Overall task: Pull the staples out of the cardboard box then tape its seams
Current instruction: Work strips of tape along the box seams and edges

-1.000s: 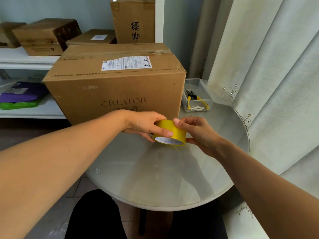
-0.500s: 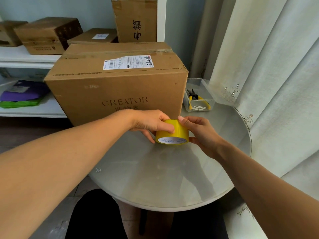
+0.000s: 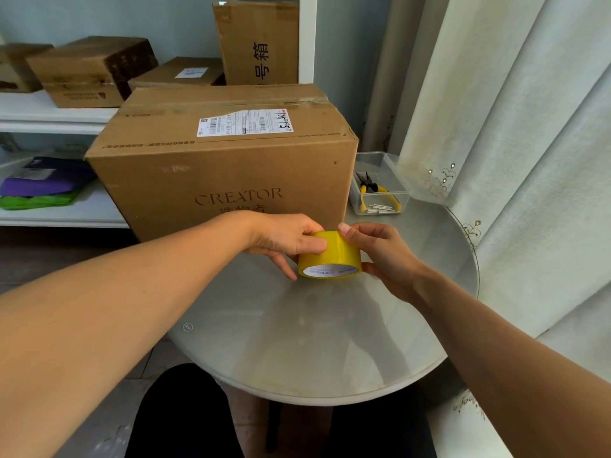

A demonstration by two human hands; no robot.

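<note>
Both hands hold the tape (image 3: 330, 256) just above the counter (image 3: 330, 352), in front of the box (image 3: 228, 173): left hand (image 3: 284, 239) pinching its top, right hand (image 3: 380, 249) curled round its side. The roll looks light, stiff and slick; its free end needs picking. A clear bin (image 3: 380, 183) beside the box holds pliers (image 3: 373, 188) and pulled staples (image 3: 380, 209).

left hand (image 3: 284, 238): fingers curled, pinching | right hand (image 3: 380, 251): curled, gripping

We record a round glass-topped table (image 3: 297, 342) bearing a closed cardboard box (image 3: 224, 173) and, just beside it on the right, a clear plastic tray (image 3: 380, 180).
</note>
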